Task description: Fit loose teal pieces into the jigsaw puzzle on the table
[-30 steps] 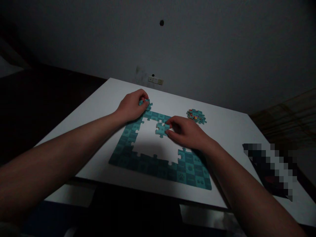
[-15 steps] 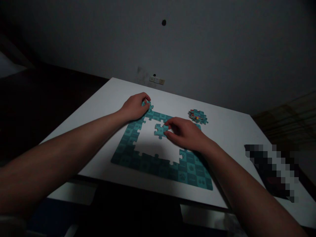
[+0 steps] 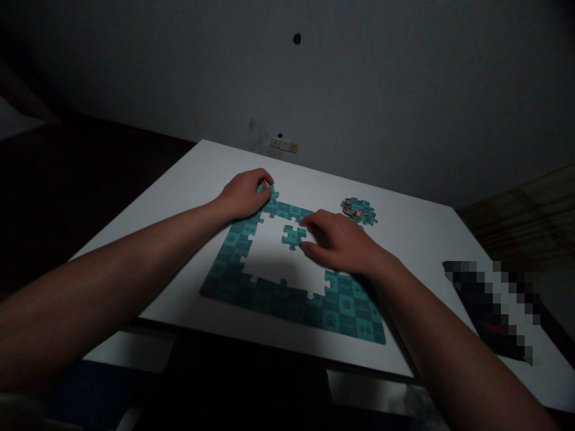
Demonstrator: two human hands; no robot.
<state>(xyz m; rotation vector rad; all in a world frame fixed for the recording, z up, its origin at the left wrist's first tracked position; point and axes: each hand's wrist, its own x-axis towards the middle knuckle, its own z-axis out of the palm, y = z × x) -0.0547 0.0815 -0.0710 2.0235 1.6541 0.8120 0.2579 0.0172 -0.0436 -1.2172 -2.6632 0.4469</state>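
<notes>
A teal checkered jigsaw frame (image 3: 269, 302) lies flat on the white table, with a bare space in its middle. Inside that space, near the upper border and apart from it, is a loose teal puzzle piece (image 3: 293, 237). My right hand (image 3: 336, 239) rests at the piece's right edge, thumb and fingers parted around that edge. At the frame's far left corner, my left hand (image 3: 246, 193) curls its fingers and thumb around several teal puzzle pieces (image 3: 272, 193), partly hidden by the hand.
A heap of puzzle pieces (image 3: 359, 211), some showing multicoloured printing, sits beyond my right hand. A dark item, partly pixelated (image 3: 480, 311), lies at the table's right side. Behind the white table (image 3: 179, 179) stands a wall with sockets (image 3: 284, 145).
My right thumb and fingers have spread slightly wider at the loose piece's edge. The piece has barely shifted. My left hand stays where it was, and the view has moved a little.
</notes>
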